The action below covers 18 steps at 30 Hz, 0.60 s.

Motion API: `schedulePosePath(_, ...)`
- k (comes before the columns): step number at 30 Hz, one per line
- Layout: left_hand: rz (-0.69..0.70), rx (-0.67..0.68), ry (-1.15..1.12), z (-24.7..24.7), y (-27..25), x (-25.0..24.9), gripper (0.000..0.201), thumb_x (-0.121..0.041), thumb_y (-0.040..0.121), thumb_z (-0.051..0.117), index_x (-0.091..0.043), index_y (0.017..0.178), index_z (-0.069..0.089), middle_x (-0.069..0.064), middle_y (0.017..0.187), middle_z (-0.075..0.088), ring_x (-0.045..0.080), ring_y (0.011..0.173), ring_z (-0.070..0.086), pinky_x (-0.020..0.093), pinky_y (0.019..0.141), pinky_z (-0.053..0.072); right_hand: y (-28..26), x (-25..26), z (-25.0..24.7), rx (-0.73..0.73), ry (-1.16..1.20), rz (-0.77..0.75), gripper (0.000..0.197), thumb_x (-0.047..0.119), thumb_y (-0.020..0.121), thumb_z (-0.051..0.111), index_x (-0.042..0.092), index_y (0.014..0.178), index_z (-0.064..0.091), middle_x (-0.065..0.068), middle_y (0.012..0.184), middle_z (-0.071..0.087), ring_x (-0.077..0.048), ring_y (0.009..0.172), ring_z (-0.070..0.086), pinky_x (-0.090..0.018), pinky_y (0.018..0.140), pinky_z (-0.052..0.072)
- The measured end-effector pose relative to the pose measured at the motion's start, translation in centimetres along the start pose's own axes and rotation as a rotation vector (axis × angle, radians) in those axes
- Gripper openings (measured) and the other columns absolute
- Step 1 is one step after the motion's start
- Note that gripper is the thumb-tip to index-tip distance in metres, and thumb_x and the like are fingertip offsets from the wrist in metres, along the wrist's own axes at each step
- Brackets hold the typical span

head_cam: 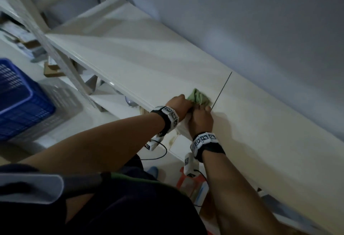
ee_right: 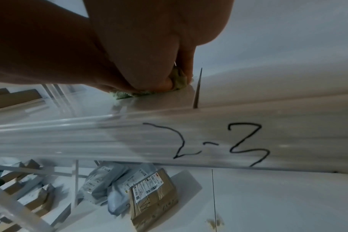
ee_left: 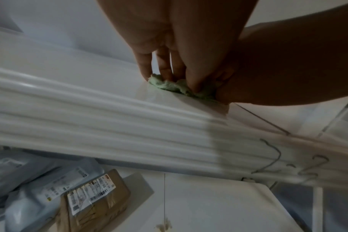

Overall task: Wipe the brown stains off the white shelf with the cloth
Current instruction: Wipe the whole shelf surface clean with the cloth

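Wiping stroke on the upper board of the white shelf [head_cam: 134, 52], head view. The green cloth [head_cam: 199, 98] lies bunched on the shelf top, just short of the dark seam [head_cam: 222, 90] that crosses the board, and close to the front lip. The left hand [head_cam: 179, 105] and the right hand [head_cam: 202, 121] sit side by side on the near part of the cloth, touching one another. The left wrist view shows the left fingers [ee_left: 165, 66] curled down into the cloth [ee_left: 181, 87]; the right wrist view shows the right thumb and fingers pinching its edge [ee_right: 177, 78] beside the seam [ee_right: 198, 87].

Faint brownish tinting shows on the board around the cloth and beyond the seam; its edges are too dim to trace.

To do this step well, in my judgement: flatten the wad so that more of its face meets the board, press straight down with both palms, and rub in short overlapping passes parallel to the seam. Work the seam line itself last, since dirt likely lodges there. Keep the strokes back from the front lip so that the cloth does not slip off the shelf.
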<state>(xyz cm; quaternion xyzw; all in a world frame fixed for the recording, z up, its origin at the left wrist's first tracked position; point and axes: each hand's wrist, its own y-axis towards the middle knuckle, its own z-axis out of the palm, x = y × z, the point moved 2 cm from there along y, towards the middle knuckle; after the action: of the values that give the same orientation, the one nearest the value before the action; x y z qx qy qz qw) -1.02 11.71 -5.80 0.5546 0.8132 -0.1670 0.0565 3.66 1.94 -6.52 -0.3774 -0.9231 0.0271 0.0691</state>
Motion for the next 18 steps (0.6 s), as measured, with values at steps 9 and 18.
schedulePosePath(9,0.132,-0.062,0.124,-0.2,-2.1,1.8,0.025,-0.019,0.095,0.042,-0.019,0.109,0.063,0.011,0.095,0.065,0.033,0.091,0.058,0.035,0.075,0.041,-1.3,3.3,-0.4,0.073,-0.051,0.078,0.03,0.013,0.091,0.048,0.001,0.118,0.054,-0.021,0.116,0.057,-0.034,0.121,0.042,-0.038,0.078,0.049)
schedulePosePath(18,0.189,-0.065,0.125,-2.7,-3.8,10.9,0.026,-0.022,0.095,0.041,-0.021,0.106,0.064,0.009,0.093,0.066,0.032,0.09,0.058,0.032,0.072,0.036,0.5,13.0,-1.0,0.115,-0.062,0.076,0.026,0.01,0.092,0.049,0.0,0.113,0.057,-0.022,0.112,0.06,-0.035,0.121,0.043,-0.039,0.081,0.05)
